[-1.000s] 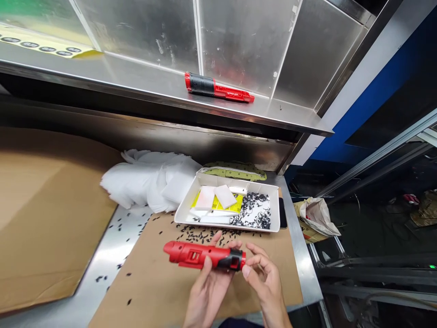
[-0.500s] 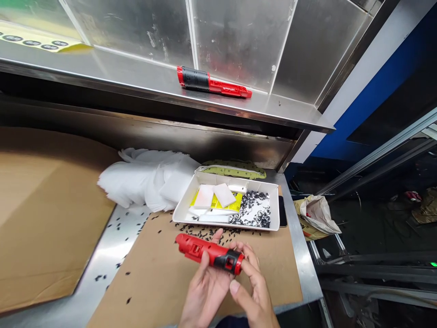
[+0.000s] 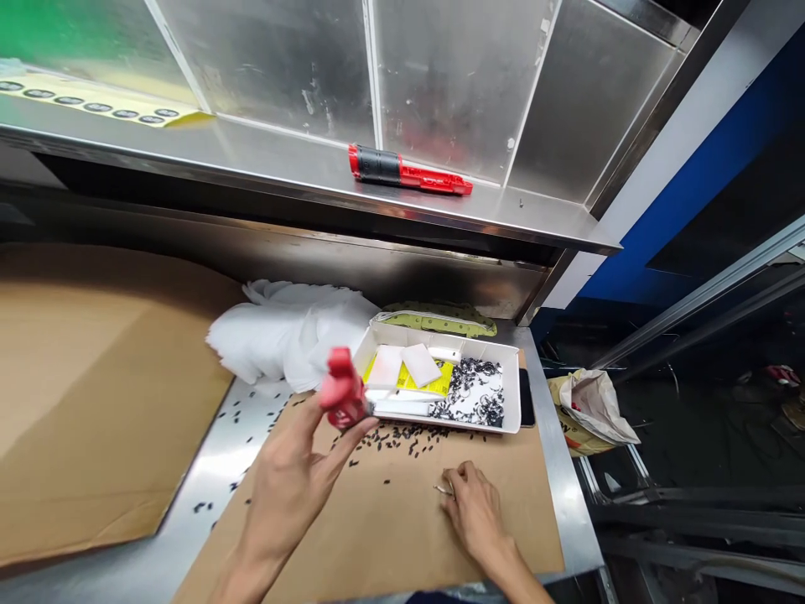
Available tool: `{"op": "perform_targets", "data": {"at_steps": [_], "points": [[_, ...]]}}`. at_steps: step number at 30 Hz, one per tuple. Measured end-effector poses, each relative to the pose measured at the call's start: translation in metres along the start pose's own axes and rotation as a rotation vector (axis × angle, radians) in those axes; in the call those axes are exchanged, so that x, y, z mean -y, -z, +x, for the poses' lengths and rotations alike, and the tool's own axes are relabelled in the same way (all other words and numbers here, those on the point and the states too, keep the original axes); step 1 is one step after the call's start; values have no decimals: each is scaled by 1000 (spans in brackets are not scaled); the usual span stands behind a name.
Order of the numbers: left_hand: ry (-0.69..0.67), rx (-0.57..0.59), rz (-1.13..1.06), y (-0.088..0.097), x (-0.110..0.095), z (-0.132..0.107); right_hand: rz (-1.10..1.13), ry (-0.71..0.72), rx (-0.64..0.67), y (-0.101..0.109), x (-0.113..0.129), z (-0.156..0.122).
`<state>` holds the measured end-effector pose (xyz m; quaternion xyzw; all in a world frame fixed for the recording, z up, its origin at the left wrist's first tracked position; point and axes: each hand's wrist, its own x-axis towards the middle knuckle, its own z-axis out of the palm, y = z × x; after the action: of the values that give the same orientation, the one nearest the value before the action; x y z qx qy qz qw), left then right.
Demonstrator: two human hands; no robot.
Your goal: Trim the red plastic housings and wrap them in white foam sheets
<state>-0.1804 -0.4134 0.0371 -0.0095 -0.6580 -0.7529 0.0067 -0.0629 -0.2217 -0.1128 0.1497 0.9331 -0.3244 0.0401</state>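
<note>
My left hand (image 3: 298,474) is raised over the cardboard sheet, its fingers closed around a red plastic tool housing (image 3: 345,390). The housing is turned nearly end-on and blurred by motion, in front of the tray's left end. Lower right, my right hand (image 3: 473,507) rests low over the cardboard, its fingers curled together. A thin, pale, shiny piece (image 3: 443,489) sticks out at those fingertips; its kind is too small to make out. Small black pieces (image 3: 408,440) lie scattered between the hands and the tray.
A white tray (image 3: 516,394) holds white pads, a yellow label and many black bits. Behind it sits a green pouch (image 3: 440,320); to the left, white foam sheets (image 3: 283,327). A red and black housing (image 3: 408,174) lies on the metal shelf (image 3: 251,155). A phone (image 3: 527,398) flanks the tray.
The red housing has gone from between both hands to my left hand alone, moving up and left and turning end-on. My right hand has let go of it and moved down to the cardboard.
</note>
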Motion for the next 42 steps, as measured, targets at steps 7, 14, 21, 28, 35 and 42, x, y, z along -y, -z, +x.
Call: {"op": "perform_targets", "data": {"at_steps": [7,14,21,28,35,42], "points": [[58,-27,-90,-1,-1,-9,11,-30,17,-12,1,13],[621,-23,-714,-17,0,-28,443,19,-83,48,23,-6],[831,53,-762,-53,-2,-58,811,379,-512,110,68,-53],[924,58,-678,-60,-24,-77,367,767,-666,124,80,-57],[991,122,-675,-60,-36,-85,436,581,-818,111,95,-66],[1022,125,-834,-53,-18,-92,439,623,-783,109,88,-68]]}}
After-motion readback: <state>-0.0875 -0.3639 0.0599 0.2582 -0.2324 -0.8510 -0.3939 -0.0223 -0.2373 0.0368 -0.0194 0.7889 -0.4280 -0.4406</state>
